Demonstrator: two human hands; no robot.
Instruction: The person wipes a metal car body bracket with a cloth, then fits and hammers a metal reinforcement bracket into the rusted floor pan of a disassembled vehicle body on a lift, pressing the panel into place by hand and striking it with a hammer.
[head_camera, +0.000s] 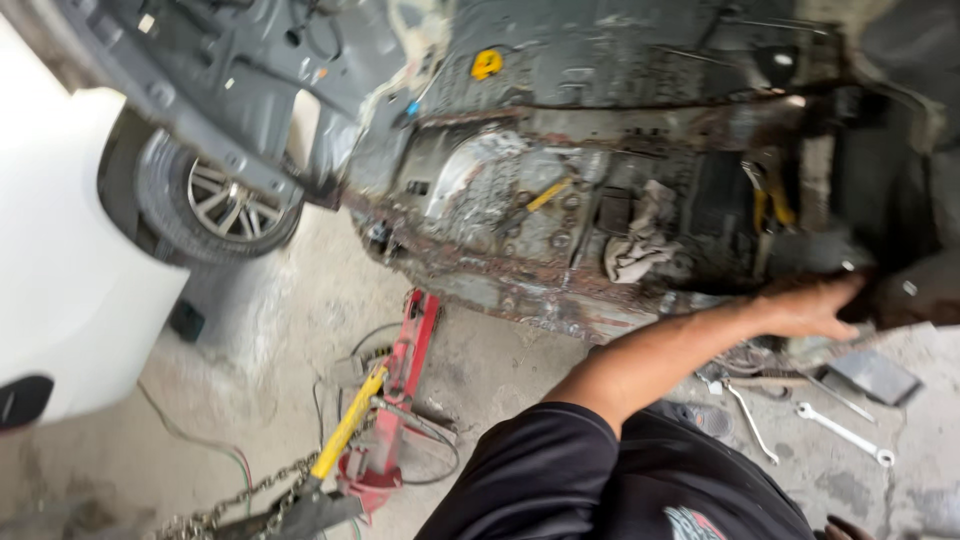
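Observation:
My left hand (808, 306) reaches out to the right on a bare forearm, fingers stretched flat against the lower edge of a rusted, stripped car body sill (560, 285). Its fingertips meet a dark part (880, 290) at the sill's right end, and nothing shows in the hand. A sliver of what may be my right hand (843, 528) peeks in at the bottom right edge, too little to read. A crumpled grey rag (640, 240) lies on the bare floor pan inside the body.
Two silver wrenches (845, 433) and a grey metal plate (875, 375) lie on the concrete under my hand. A red pulling tool (395, 400) with a yellow handle (345, 430) and chain (240, 500) sits lower left. A white car with an alloy wheel (225, 205) stands at left.

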